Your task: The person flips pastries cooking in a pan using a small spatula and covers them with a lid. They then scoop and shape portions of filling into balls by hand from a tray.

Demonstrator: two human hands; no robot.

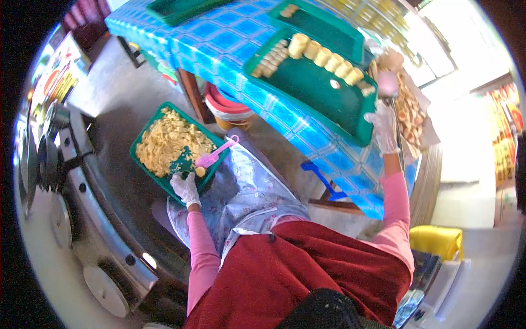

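My left hand [185, 187], in a clear glove, is at the near edge of a green tray [143, 171] on my lap. Its fingers are bent, and what they hold, if anything, is hidden. Crumbly yellow filling [167, 141] covers much of that tray, with a pink scoop [208, 159] and a small yellow cylinder [200, 172] beside it. My right hand [382, 127], also gloved, touches the right end of a larger green tray [307, 93] on the table. In that tray stand a row of yellow cylinders [322, 56] and small pale pieces [270, 59].
The table has a blue checked cloth [219, 49]. Another green tray [329, 30] lies behind. Many small shells [411, 112] are heaped at the right, by a pink object [388, 84]. A red-lidded bucket [223, 104] stands below; metal equipment [104, 219] is at the left.
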